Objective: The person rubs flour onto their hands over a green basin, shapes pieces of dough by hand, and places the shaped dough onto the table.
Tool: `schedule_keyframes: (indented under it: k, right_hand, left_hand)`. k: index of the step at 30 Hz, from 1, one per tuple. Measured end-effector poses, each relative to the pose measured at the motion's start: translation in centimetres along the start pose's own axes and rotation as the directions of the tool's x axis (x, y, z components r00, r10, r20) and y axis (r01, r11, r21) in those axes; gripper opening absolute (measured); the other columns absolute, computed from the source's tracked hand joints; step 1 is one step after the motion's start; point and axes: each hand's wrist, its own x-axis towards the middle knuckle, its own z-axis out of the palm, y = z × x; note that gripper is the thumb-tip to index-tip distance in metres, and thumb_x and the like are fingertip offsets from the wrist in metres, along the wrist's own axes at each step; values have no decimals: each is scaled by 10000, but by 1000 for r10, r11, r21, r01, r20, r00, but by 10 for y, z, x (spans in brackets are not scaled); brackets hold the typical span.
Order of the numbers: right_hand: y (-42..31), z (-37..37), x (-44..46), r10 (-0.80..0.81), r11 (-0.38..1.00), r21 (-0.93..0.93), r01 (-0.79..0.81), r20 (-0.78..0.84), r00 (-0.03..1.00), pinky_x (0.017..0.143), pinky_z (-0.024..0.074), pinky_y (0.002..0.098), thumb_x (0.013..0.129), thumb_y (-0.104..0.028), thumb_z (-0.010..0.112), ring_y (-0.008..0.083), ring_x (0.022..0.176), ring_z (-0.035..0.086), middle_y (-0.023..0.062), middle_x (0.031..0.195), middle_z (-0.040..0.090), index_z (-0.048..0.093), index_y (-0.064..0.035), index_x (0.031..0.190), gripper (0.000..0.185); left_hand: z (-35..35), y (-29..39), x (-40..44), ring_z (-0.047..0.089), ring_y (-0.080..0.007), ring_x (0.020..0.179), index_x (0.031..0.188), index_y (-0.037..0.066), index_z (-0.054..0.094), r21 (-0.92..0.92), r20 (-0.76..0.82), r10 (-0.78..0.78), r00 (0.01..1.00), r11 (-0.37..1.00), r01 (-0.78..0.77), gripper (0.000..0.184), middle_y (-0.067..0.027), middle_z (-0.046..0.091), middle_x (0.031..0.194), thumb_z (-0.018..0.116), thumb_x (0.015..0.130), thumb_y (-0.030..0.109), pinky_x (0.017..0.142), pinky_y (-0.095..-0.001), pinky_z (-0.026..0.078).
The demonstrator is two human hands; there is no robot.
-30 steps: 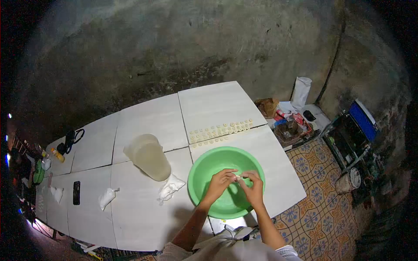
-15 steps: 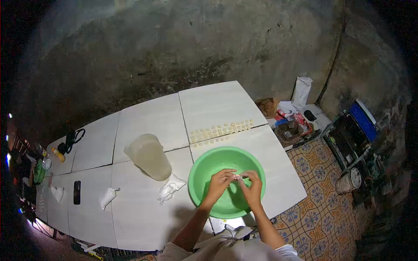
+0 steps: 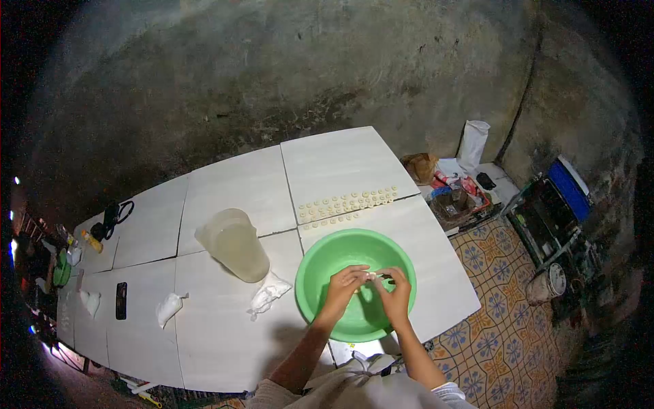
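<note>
Above the green basin, my left hand and my right hand meet at the fingertips. Both pinch a small whitish piece, too small to make out clearly. Behind the basin, several small pale ring-shaped pieces lie in rows on the white tiled table. Left of the basin are a knotted white plastic bag and a translucent pitcher with cloudy liquid.
Farther left lie another white bag, a dark phone, a yellow bottle and a black strap. A cluttered crate stands beyond the table's right edge, with a bucket on the patterned floor.
Both hands stay over the basin, with only slight finger movement around the small piece. The view has shifted very slightly.
</note>
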Motion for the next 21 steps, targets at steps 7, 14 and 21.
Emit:
schedule_keyframes:
  k: [7,14,21]
  right_hand:
    - [3,-3,-1,-79,995,-56,78,-12,997,761,483,357,838,-76,671,280,846,626,145,889,637,670,-8,906,97]
    - [-2,-4,-3,21,999,45,-22,12,1000,771,480,343,827,-62,670,250,847,627,141,895,643,673,9,929,124]
    - [2,-7,1,-14,1000,-25,15,39,999,803,454,376,783,-101,730,291,913,599,145,957,624,680,0,909,170]
  left_hand:
    - [2,2,-2,645,-174,1001,1216,-52,560,-98,4,-95,995,991,95,329,-128,662,1087,617,932,105,881,-279,516]
    - [8,9,-6,621,-192,1048,1224,-48,554,-250,16,-130,991,959,129,310,-131,644,1101,600,938,60,945,-302,496]
    - [0,16,-5,607,-182,1101,1258,-54,527,-118,143,-107,984,985,125,367,-125,630,1169,616,929,85,953,-280,490]
